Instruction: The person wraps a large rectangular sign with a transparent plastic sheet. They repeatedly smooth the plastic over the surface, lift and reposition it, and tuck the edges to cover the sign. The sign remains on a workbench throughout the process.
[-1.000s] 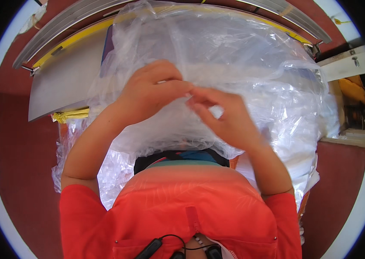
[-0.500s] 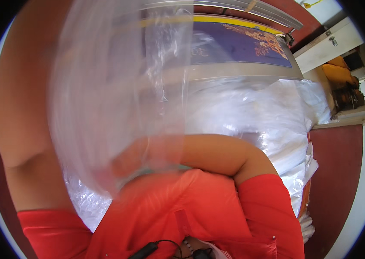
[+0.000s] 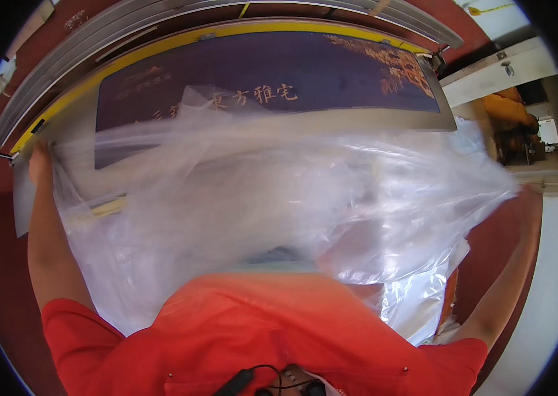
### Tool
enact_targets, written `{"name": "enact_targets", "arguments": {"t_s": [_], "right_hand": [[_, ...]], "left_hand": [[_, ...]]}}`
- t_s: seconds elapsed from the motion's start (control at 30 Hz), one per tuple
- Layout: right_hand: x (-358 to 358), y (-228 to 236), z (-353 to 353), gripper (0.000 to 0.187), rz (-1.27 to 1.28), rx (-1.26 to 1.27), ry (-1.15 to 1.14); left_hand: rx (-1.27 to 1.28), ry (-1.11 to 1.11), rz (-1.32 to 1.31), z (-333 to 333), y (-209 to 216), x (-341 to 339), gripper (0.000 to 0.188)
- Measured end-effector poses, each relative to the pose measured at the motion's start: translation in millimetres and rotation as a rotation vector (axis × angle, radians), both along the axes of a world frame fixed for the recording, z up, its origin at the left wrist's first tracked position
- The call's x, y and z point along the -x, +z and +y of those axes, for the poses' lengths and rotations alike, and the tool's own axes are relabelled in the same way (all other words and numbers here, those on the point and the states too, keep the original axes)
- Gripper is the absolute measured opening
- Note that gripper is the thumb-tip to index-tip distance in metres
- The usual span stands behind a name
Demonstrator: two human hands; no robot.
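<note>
A large clear plastic sheet [image 3: 246, 191] is stretched wide between my two hands, in front of my body and over the near part of a long grey panel. My left hand [image 3: 41, 162], arm extended to the far left, is closed on one end of it beside the panel's yellow edge. At the far right, my right hand [image 3: 528, 197] grips the other end, where the film gathers to a point; motion blurs these fingers. The panel's dark blue printed face [image 3: 371, 76], with gold lettering and an orange tree pattern, shows beyond the sheet, which veils its lower left part.
Crumpled clear plastic [image 3: 414, 300] lies beneath at the near right. Metal rails [image 3: 226, 14] curve along the far side behind the yellow strip [image 3: 160, 49]. A white board with a latch [image 3: 500, 69] and a yellow-orange bundle [image 3: 510, 111] stand at the right.
My arms have spread apart from in front of my chest to far left and far right. The bunched plastic has opened out into a wide sheet, uncovering more of the panel's printed face.
</note>
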State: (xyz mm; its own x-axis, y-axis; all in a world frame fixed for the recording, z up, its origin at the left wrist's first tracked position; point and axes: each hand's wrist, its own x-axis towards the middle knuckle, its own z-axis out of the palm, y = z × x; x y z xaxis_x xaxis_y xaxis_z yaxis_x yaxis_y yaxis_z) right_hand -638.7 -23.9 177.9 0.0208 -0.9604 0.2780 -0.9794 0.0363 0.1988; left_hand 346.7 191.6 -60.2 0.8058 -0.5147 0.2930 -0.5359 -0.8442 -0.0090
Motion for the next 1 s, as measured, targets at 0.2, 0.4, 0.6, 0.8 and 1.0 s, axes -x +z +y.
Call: {"name": "enact_targets", "arguments": {"t_s": [0.2,0.4,0.6,0.8,1.0], "right_hand": [[-246,-52,-24,0.052,-0.093,0.585,1.066],[-170,-177,-110,0.053,-0.15,-0.049,0.067],[-267,-191,-103,0.053,-0.091,-0.093,0.644],[-273,-179,-45,0.05,-0.214,-0.224,0.722],[-195,-217,-241,0.037,0.231,0.068,0.702]], "left_hand": [[0.217,0.014,-0.037,5,-5,-20,0.048],[0.037,-0.077,0.114,26,0,-10,0.044],[0.111,-0.403,0.242,81,3,-67,0.031],[0.0,-0.193,-0.024,150,-4,-53,0.03],[0.125,-0.087,-0.021,112,-25,-72,0.041]]}}
